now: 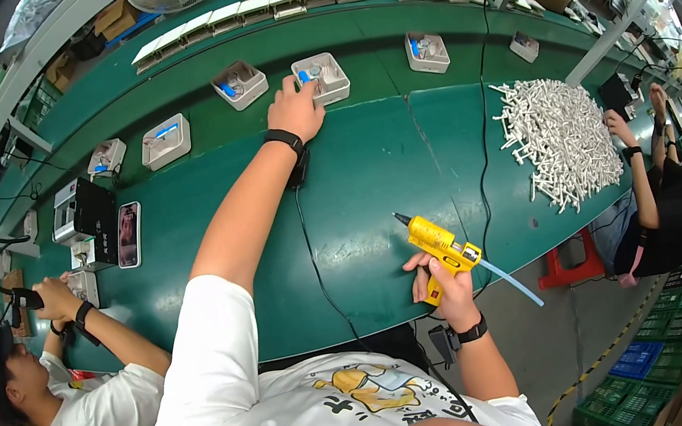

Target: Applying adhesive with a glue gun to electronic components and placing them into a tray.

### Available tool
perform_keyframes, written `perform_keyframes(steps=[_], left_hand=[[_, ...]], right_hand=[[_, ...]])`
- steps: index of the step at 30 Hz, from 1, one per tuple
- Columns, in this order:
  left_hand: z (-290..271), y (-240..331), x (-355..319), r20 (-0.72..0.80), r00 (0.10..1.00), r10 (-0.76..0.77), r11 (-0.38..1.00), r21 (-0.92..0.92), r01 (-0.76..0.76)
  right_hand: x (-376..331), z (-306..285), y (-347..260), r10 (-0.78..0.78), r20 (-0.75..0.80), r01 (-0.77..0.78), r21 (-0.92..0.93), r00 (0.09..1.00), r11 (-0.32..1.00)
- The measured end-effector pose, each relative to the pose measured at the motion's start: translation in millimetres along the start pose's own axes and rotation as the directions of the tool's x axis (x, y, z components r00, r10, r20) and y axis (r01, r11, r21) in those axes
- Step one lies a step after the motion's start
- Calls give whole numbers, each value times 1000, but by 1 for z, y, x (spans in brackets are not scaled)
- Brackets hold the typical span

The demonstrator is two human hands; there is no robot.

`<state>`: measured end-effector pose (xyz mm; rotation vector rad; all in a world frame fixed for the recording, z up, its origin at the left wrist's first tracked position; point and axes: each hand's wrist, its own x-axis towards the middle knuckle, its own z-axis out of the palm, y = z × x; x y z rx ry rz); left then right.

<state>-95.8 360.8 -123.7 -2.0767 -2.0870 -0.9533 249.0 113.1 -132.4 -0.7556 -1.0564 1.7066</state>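
My left arm stretches far forward over the green table (362, 176). At its end my left hand (294, 114) grips the near left wall of an open white plastic box (335, 93), which has a blue part and wires inside. The fingertips are partly hidden at the rim. Nearer to me, my right hand (449, 287) is wrapped round the handle of a yellow glue gun (433, 236). Its black nozzle points up and left, and a pale blue glue stick (512, 283) sticks out of the back.
More white boxes stand along the far side, including one (240, 86) left of my hand and one (428, 53) right. A heap of small white parts (560, 141) lies right. A phone (129, 235) lies left. Black cables cross the table. Co-workers sit on both sides.
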Motion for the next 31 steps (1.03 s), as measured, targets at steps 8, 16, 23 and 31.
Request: perform_keyframes(steps=[8, 16, 23, 31], left_hand=[[21, -8, 26, 86, 993, -81, 988, 136, 69], [22, -9, 39, -86, 986, -141, 990, -22, 140], [-71, 11, -95, -39, 998, 52, 813, -579, -65], [-203, 22, -319, 326, 941, 92, 840, -532, 102]], right_hand=[[1, 1, 3, 3, -30, -3, 22, 1000, 1000], [0, 5, 2, -25, -33, 25, -11, 999, 1000], [-9, 8, 0, -59, -100, 62, 20, 993, 998], [1, -4, 6, -47, -42, 47, -9, 998, 999]])
